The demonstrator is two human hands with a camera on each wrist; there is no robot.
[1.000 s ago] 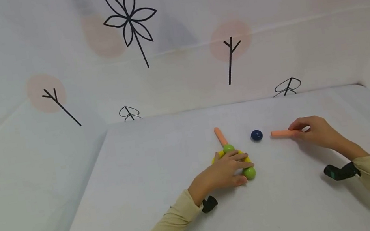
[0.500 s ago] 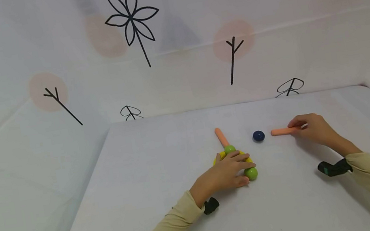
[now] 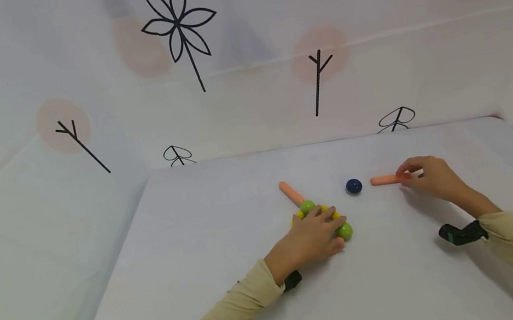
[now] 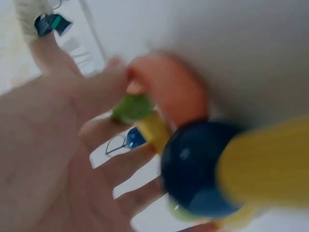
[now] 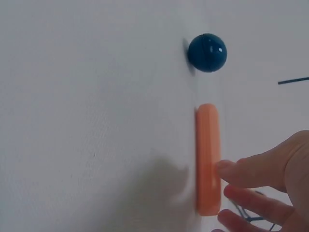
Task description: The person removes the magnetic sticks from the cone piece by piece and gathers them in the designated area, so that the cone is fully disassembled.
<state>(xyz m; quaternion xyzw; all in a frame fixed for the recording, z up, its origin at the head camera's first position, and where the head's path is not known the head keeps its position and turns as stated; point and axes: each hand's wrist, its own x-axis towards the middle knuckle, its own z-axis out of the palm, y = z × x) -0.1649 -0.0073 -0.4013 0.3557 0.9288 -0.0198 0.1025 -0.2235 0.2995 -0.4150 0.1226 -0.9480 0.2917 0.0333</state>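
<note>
The right hand point(image 3: 430, 178) pinches the right end of the loose orange stick point(image 3: 384, 180) with narrow fingers point(image 5: 256, 202); this stick lies flat on the table point(image 3: 404, 281). Its long axis points leftward, almost straight at the dark blue ball point(image 3: 354, 186), with a small gap between. The left hand point(image 3: 305, 241), further away, holds the coloured cluster point(image 3: 345, 232) under spread fingers point(image 4: 128, 166).

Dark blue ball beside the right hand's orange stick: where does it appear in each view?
Head: dark blue ball right of centre, left of the orange stick.
Left wrist: a small blue ball, left of centre beyond the left hand, may be it; unconfirmed.
Right wrist: dark blue ball near the top, right of centre.
Landmark shared by head and right wrist: that stick, at the right hand.
</note>
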